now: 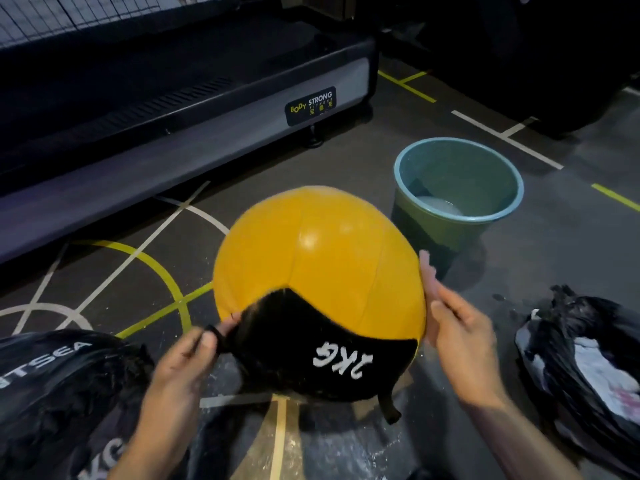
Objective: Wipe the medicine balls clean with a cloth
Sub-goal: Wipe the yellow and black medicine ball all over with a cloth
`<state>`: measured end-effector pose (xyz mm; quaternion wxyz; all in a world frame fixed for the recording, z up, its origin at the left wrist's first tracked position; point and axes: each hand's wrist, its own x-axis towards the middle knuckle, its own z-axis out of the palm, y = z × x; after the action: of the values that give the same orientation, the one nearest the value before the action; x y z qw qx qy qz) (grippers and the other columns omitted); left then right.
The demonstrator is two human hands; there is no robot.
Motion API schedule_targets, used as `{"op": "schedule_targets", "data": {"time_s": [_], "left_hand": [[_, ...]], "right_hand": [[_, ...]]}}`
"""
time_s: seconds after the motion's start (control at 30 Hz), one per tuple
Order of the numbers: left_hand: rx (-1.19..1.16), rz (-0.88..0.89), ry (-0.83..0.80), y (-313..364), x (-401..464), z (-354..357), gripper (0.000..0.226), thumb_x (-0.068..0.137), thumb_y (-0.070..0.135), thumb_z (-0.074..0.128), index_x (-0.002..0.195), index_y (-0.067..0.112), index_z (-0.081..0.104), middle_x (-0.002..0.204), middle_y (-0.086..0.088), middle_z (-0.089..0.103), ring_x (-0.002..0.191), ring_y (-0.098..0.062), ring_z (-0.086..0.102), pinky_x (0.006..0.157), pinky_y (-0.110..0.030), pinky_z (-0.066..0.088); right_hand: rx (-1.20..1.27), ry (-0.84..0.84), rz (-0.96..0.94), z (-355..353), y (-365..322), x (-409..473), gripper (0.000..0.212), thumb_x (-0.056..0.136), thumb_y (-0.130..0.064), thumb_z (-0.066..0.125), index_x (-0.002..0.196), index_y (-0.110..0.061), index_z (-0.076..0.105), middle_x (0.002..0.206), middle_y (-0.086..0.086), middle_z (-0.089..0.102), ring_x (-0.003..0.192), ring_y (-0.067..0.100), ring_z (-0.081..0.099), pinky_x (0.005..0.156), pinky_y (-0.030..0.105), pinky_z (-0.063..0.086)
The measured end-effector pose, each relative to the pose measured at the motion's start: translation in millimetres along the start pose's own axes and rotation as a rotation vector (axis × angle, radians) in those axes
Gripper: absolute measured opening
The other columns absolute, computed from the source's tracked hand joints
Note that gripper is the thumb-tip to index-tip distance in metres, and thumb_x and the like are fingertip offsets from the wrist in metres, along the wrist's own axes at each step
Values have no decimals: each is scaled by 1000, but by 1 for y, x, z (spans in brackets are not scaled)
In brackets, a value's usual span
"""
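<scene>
On the dark gym floor (571, 258), painted with white and yellow lines, a yellow and black ball (318, 271) sits in the middle of the view. Its black panel faces the camera and carries white letters that read upside down.

The left hand (187, 362) is at the lower left edge of the ball. Its thumb and fingers are pinched together on a dark cloth (277, 327), which lies over the black panel of the ball; the edges of the cloth are hard to separate from the black panel. One dark end (389, 407) hangs down under the ball at the right, but I cannot tell if it belongs to the cloth.

The right hand (457, 334) is spread wide, fingers straight, with the fingertips flat against the right side of the ball. It grips nothing.

Behind the ball to the right stands a blue-green bucket (459, 216) with some water inside. A treadmill (156, 109) is behind on the left. A black bag (52, 375) lies at the left and another black bag (588, 358) with something white at the right.
</scene>
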<state>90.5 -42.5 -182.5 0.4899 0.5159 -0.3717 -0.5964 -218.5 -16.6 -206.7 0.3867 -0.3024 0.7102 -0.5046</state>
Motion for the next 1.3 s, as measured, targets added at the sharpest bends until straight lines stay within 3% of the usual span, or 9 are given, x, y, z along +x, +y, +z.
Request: {"op": "schedule_targets", "data": {"time_s": [0.23,0.37,0.53,0.67,0.83,0.93,1.03,1.13,1.3], "left_hand": [[524,115,-34,9,-4,-26,24,92,20,65,68,16,67,107,3,79,115,-4,68,99,-29,47],[870,309,34,36,7,-28,26,92,64,64,95,39,73,107,20,75,91,-6,71,82,-23,50],[1201,659,-183,61,47,9,62,91,72,46,149,50,43,159,32,29,146,4,27,116,-25,22],[1329,613,-243,40,62,28,70,91,83,36,153,50,37,163,26,27,151,-11,25,119,-50,32],[1338,673,-162,29,53,20,63,94,74,42,148,43,49,158,19,40,144,-17,37,113,-44,37],[1304,694,-105,18,41,14,59,95,69,45,143,38,56,155,15,45,144,-21,39,112,-45,37],[1282,728,-50,7,25,9,55,94,64,49,138,34,61,153,12,49,141,-26,43,106,-50,39],[1291,786,-20,1,11,12,52,92,62,52,135,34,64,150,10,53,135,-29,49,96,-52,41],[1315,841,63,-6,1,14,46,89,57,56,124,31,72,140,5,61,122,-35,57,91,-51,39]], "right_hand": [[-328,130,-131,13,8,-16,42,106,-21,47,142,-42,53,111,-3,75,86,6,66,76,34,54],[-409,121,-156,16,12,-19,41,106,-22,47,142,-38,57,82,9,72,71,17,65,63,31,49],[-450,99,-252,28,16,-29,40,104,-20,50,139,-36,59,57,1,57,49,11,51,50,19,38],[-445,74,-310,34,14,-29,40,103,-15,52,138,-32,62,55,-13,46,56,-1,54,50,10,35],[-400,54,-267,22,27,-30,43,104,-17,53,139,-42,57,55,-9,52,53,-1,50,52,10,34],[-352,46,-84,18,35,-31,35,106,-35,47,133,-57,55,83,-5,74,66,-1,60,64,30,51],[-315,41,-25,24,8,-30,36,108,-35,46,126,-65,55,108,-35,68,91,-10,64,79,21,56],[-223,16,-337,46,-30,-24,48,105,-14,51,123,-57,62,112,-36,67,94,-11,66,76,15,55],[-392,-154,-812,93,-44,-30,45,98,-9,48,140,-19,63,149,-3,55,144,5,42,120,26,32]]}}
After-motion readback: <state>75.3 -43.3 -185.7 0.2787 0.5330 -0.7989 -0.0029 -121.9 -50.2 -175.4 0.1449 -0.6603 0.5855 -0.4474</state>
